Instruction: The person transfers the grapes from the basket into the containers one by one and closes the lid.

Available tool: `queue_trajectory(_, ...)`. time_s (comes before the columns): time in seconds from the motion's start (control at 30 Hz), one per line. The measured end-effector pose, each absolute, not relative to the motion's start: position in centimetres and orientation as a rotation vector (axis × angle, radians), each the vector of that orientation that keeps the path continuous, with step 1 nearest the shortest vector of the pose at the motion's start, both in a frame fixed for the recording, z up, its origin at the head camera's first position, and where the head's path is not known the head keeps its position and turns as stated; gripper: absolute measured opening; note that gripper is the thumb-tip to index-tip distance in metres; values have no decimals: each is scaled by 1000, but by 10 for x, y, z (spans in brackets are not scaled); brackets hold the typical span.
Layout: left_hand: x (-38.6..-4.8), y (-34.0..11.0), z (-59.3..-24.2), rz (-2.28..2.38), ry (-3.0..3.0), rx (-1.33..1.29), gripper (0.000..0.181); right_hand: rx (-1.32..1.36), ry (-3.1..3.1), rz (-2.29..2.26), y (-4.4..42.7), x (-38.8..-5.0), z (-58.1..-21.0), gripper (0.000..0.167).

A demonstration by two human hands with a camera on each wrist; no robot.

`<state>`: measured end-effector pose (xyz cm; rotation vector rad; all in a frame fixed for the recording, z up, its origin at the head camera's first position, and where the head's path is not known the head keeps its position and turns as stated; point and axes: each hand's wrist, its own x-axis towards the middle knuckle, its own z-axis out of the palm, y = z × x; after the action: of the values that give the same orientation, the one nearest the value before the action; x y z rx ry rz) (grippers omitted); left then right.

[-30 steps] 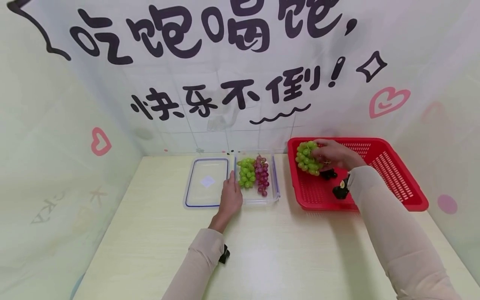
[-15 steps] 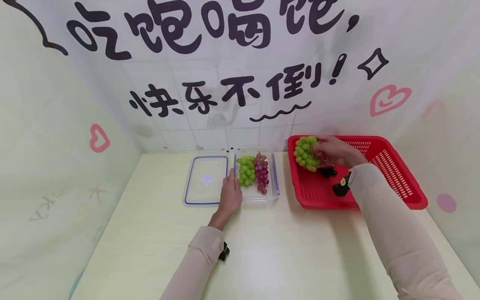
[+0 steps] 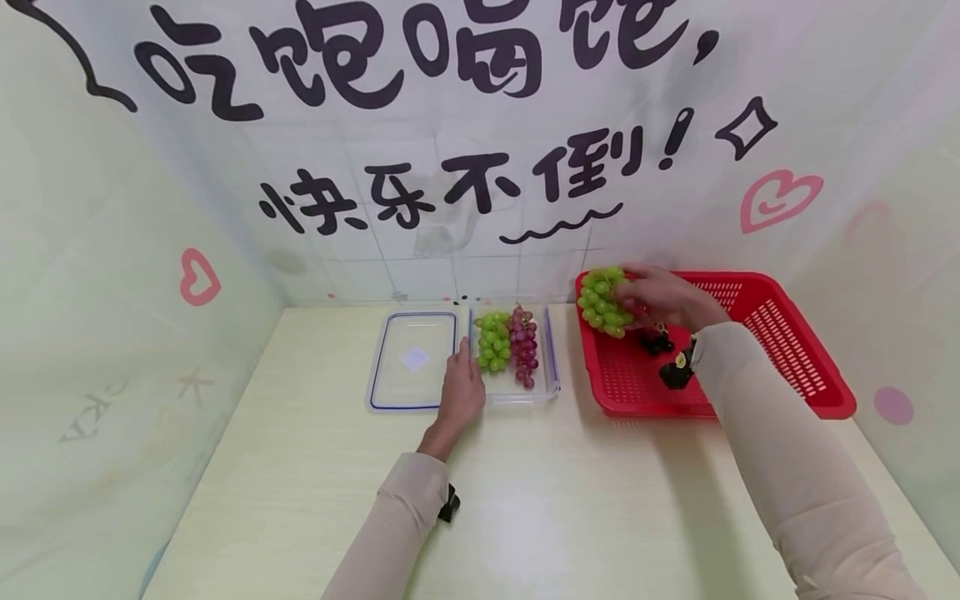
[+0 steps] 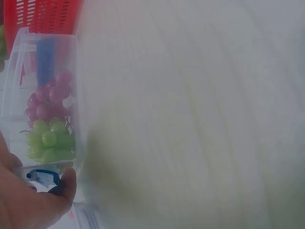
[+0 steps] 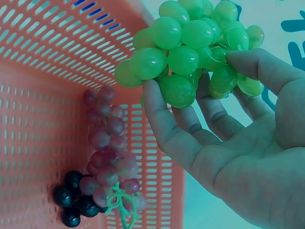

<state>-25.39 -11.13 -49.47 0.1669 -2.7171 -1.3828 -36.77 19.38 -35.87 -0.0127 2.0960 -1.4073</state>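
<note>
- Clock dirs: seen by the person, clock centred on the clear box; tbl is running under it all.
- Sleeves: L sleeve is reaching in from 7, R sleeve from 4.
- L hand is resting at 8, touching the box's L side by a blue latch; thumb is bending near it, but can't tell how far open the fingers are or if they're pinching.
- Clear box is sitting w/ a small grn bunch at its 9 & a purp bunch just beside it, to the R.
- Lid, blue-edged, is lying flat at 9, just beside the box.
- Red basket is standing at 3; blk grapes are lying inside, twd its 9, touching a 2nd purp bunch (R wrist view).
- R hand is hovering at 2; fingers are curling part-open, holding the big grn bunch above the basket's 10 o'clock corner.
- Backdrop is hanging at 12, showing dk lettering.
</note>
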Motion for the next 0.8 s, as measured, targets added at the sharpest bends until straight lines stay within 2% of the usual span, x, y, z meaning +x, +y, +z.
queue_trajectory(0.37,-254,-113,-495,-1392,-2716,155,51,-35,2077,-1435,181,-368,-352,53)
queue_trajectory(0.8,-254,-112,-496,-1398,-2702,154,50,-65,2061,-1418,166,-367,-348,52)
